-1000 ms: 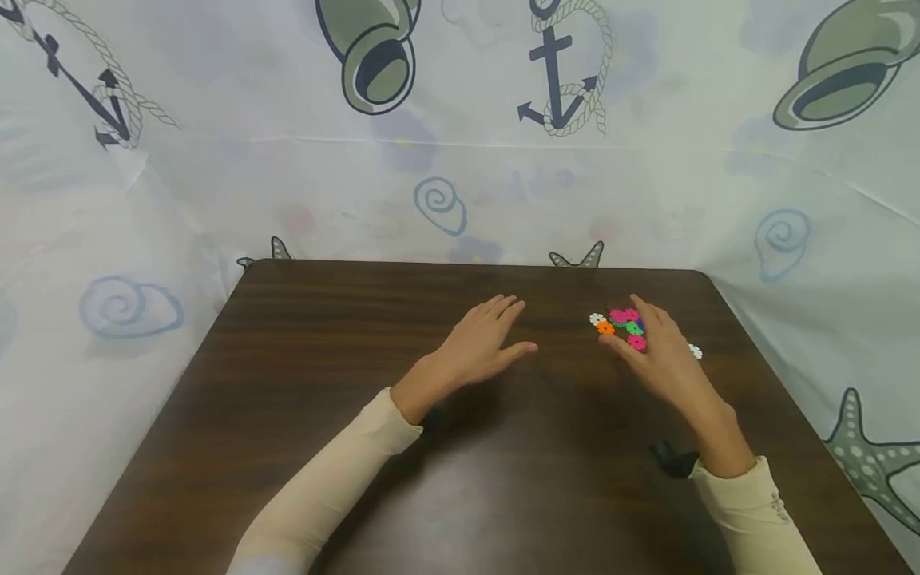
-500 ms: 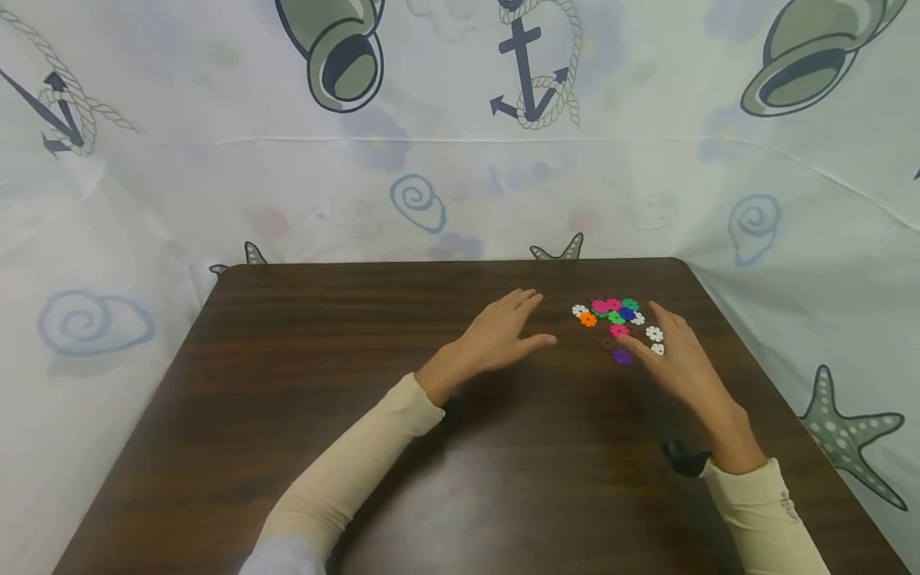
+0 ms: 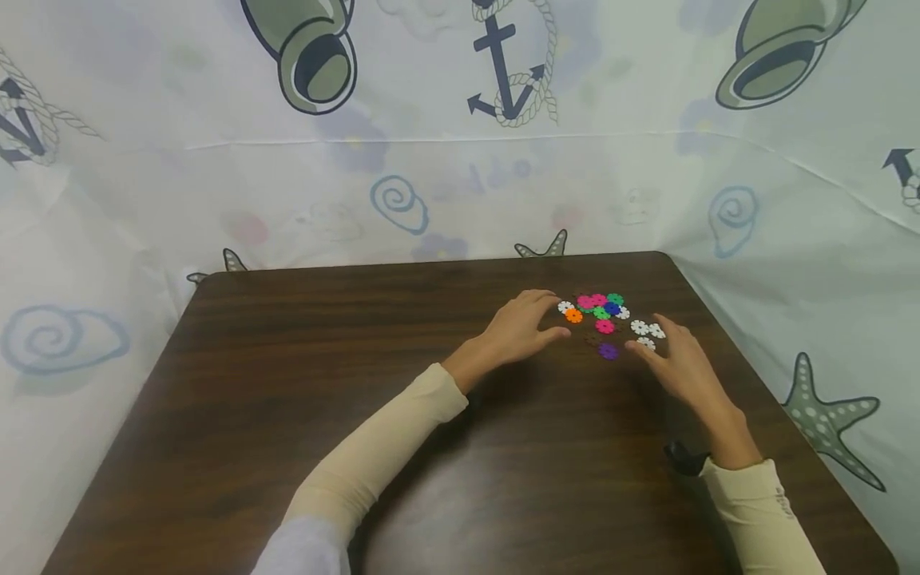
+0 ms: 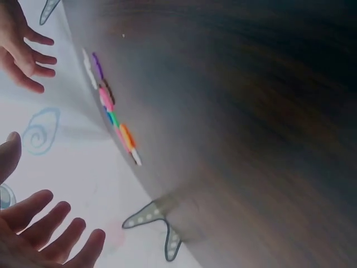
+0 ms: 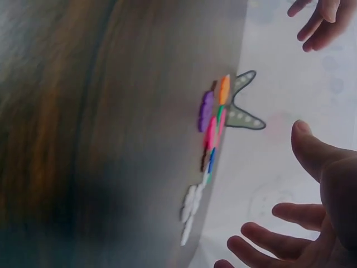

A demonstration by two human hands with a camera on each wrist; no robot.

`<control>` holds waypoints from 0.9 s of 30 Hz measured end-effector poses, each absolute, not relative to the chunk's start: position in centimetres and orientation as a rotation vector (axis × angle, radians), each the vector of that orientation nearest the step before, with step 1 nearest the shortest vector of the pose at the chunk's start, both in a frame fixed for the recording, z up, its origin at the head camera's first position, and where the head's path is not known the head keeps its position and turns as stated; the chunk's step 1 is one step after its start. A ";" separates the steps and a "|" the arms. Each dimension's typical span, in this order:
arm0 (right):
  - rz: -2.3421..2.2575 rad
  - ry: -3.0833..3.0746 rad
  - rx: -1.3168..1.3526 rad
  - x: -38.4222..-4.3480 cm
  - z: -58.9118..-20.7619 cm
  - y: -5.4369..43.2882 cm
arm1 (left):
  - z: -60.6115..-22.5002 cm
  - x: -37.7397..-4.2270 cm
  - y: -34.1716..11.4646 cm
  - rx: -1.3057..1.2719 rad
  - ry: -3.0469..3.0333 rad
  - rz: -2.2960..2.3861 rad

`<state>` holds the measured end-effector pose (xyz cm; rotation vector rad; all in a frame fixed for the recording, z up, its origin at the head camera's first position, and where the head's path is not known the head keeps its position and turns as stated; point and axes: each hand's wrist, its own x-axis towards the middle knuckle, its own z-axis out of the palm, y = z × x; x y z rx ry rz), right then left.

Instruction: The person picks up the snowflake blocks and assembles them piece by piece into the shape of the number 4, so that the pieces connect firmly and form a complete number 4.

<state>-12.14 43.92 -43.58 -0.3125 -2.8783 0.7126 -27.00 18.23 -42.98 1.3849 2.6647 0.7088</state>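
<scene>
Right hand [image 3: 692,370]: open, fingers spread, holding nothing; to the right of the purple flower [image 3: 608,351]. Left hand [image 3: 512,331]: open, likewise holding nothing; to the left of the purple flower and farther back. Three white flowers [image 3: 640,327]: right of the purple flower. Orange flower [image 3: 573,316]: behind it, leftward. Blue flower [image 3: 612,308]: behind it. Wooden table [image 3: 431,495]: beneath it. Printed cloth [image 3: 460,200]: well behind it.

Pale sea-print sheet [image 3: 611,88] (anchors [image 3: 501,68], shells [image 3: 398,204], starfish [image 3: 822,414]) behind a dark, faintly glossy wood-grain table [image 3: 323,335]
</scene>
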 end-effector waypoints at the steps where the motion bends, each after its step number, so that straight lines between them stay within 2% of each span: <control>1: 0.708 -2.876 -0.313 -12.1 -43.7 44.0 | -43.1 -27.0 18.5 1.385 2.663 0.699; 9: 0.668 -2.835 -0.295 -12.6 -44.6 44.9 | -44.7 -27.7 20.7 1.408 2.659 0.677; 19: 0.625 -2.876 -0.428 -13.7 -45.9 46.2 | -46.1 -27.6 24.4 1.381 2.634 0.678; 27: 0.613 -2.916 -0.499 -13.6 -46.2 47.1 | -46.7 -27.8 26.9 1.351 2.592 0.508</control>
